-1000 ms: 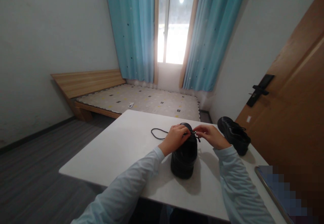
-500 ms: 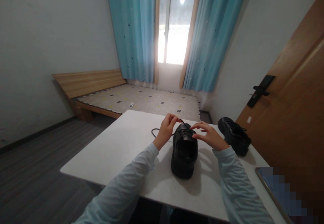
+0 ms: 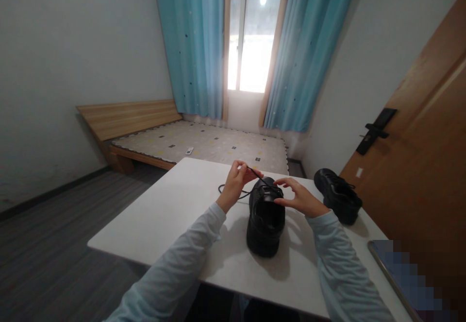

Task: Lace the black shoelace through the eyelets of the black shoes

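A black lace-up shoe point(image 3: 267, 220) stands on the white table point(image 3: 153, 215) with its heel toward me. My left hand point(image 3: 237, 181), at the shoe's upper left, pinches a black shoelace point(image 3: 254, 172) that runs taut down to the eyelets. A loose loop of lace curls on the tabletop left of the shoe. My right hand point(image 3: 296, 196) rests at the shoe's right side by the lacing, thumb and fingers spread apart and touching the upper. Whether its fingertips hold any lace cannot be made out.
Another black shoe point(image 3: 338, 195) stands at the table's right edge. Nearer me on that side lies a flat device point(image 3: 395, 278), its surface pixelated. Beyond the table is a bed point(image 3: 204, 140) with a small white object point(image 3: 190, 151); a wooden door point(image 3: 411, 166) is at right.
My left hand has moved slightly left and up, drawing the lace out longer from the shoe. My right hand stays by the lacing, and the shoe has hardly moved.
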Tool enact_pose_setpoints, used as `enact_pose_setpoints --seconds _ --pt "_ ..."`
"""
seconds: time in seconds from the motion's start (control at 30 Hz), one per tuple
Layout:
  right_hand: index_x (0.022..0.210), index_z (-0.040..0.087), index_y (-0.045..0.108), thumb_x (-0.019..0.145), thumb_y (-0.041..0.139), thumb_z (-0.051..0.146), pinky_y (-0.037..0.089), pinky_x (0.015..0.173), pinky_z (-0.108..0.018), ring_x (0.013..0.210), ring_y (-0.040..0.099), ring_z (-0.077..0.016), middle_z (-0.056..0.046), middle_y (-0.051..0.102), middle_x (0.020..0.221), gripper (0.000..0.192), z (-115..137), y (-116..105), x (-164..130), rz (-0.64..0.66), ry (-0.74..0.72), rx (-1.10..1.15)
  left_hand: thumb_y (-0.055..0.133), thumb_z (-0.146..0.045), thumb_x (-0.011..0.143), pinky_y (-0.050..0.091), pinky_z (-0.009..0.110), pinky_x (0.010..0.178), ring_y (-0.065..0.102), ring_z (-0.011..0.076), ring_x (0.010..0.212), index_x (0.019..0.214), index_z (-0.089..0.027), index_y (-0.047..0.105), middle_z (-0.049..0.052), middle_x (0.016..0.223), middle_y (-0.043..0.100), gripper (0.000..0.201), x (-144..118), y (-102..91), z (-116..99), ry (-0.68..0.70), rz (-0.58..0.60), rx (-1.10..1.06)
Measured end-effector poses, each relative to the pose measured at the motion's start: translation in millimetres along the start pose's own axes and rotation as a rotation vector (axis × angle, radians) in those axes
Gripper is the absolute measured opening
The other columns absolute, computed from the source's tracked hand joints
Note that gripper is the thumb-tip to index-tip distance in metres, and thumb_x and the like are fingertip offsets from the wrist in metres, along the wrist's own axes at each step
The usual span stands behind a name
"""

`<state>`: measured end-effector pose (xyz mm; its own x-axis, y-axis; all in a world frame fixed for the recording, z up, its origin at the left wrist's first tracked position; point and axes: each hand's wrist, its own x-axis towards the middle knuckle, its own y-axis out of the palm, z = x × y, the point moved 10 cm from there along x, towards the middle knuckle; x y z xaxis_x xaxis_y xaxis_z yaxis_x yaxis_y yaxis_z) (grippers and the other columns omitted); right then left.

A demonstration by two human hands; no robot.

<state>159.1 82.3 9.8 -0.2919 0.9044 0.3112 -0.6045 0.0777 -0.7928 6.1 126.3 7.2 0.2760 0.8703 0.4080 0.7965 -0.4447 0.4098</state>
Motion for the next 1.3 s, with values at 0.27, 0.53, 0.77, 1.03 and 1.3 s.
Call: enact_pose_setpoints --seconds 0.27,0.53,0.77,1.03,1.3 --pt "0.108 0.022 0.058 0.070 0.064 0.044 0.045 0.084 -0.039 0.105 0.053 -0.0254 -0.009 0.058 0.114 0.044 -12.2 10.4 -3.3 0.109 0.074 0.020 0.042 -0.041 0.088 0.050 0.038 0.078 0.063 0.0132 0.072 0.085 -0.019 0.036 -0.002 0.071 0.061 0.022 0.5 -4.5 -5.6 0.028 0.020 0.085" --pt "0.119 0.023 0.050 0.070 0.064 0.046 0.040 0.095 -0.046 0.116 0.050 -0.0276 -0.009 0.053 0.126 0.056 -26.3 22.0 -5.1 0.170 0.115 0.138 0.044 -0.044 0.086 0.051 0.038 0.076 0.062 0.0129 0.069 0.084 -0.019 0.035 -0.003 0.071 0.060 0.026 2.8 -8.7 -13.2 0.041 0.029 0.106" --pt "0.116 0.023 0.054 0.069 0.064 0.048 0.040 0.096 -0.049 0.119 0.048 -0.0305 -0.011 0.053 0.127 0.053 -41.6 28.8 -8.3 0.207 0.224 0.233 0.047 -0.048 0.084 0.052 0.037 0.072 0.064 0.0142 0.065 0.083 -0.019 0.034 -0.003 0.068 0.060 0.031 3.2 -12.9 -15.9 0.034 -0.002 0.154" --pt "0.113 0.022 0.056 0.066 0.067 0.049 0.041 0.096 -0.048 0.116 0.050 -0.0311 -0.010 0.054 0.124 0.055 -49.4 31.4 -9.3 0.187 0.267 0.264 0.042 -0.043 0.088 0.051 0.033 0.073 0.064 0.0130 0.070 0.083 -0.019 0.036 -0.004 0.071 0.058 0.025 2.2 -18.3 -25.2 0.074 -0.015 0.186" --pt "0.115 0.021 0.053 0.067 0.066 0.047 0.044 0.093 -0.045 0.107 0.057 -0.0279 -0.011 0.053 0.126 0.056 -52.8 34.2 -10.5 0.206 0.308 0.264 0.041 -0.043 0.088 0.051 0.033 0.073 0.063 0.0124 0.070 0.083 -0.019 0.036 -0.004 0.071 0.056 0.024 2.9 -22.9 -31.2 0.101 -0.037 0.216"
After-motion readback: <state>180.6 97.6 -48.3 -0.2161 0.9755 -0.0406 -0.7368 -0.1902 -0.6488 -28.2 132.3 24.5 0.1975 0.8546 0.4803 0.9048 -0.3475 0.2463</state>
